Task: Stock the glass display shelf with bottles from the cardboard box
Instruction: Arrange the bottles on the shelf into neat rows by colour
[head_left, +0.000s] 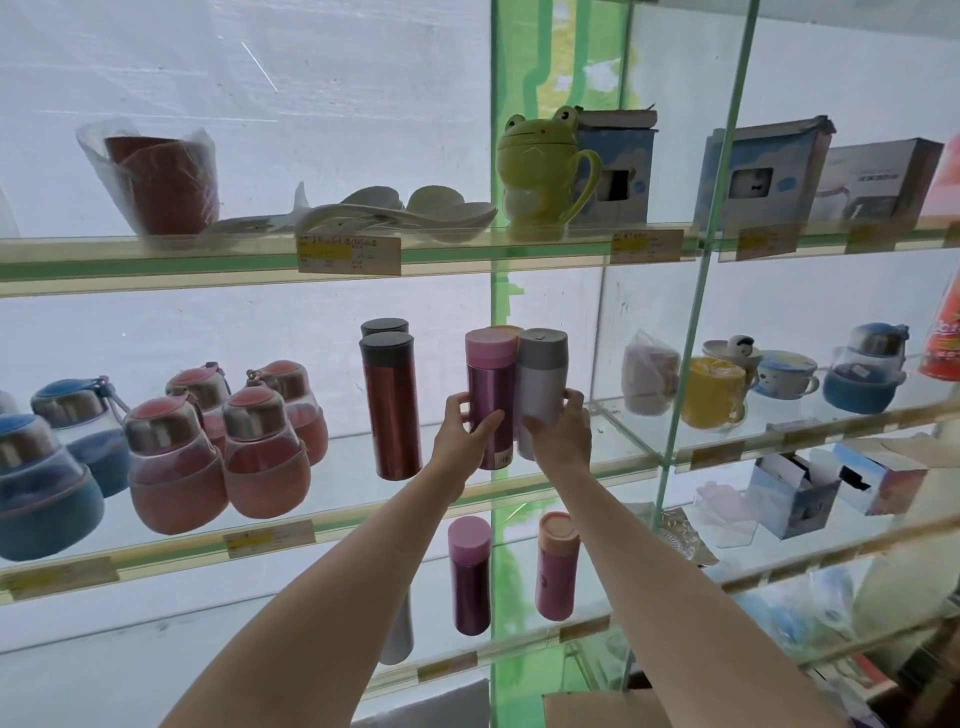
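Purple bottle (491, 400) in our left hand (462, 431), fingers wrapped round its lower body; grey bottle (540, 389) in our right hand (561, 436), gripped the same way. Both upright, long axes vertical, touching side by side over the middle glass shelf (613, 467), just right of the red flask (390, 405). An orange cap peeks out behind them. We judge the bases sit at or just above the glass, can't tell which. Free shelf lies right, so the right hand is nearer. Cardboard box (602, 709) below, at frame bottom.

third flask (506, 330) mostly hidden behind purple flask (491, 395), price labels (349, 254) blurred, cardboard box (605, 709) cut off below
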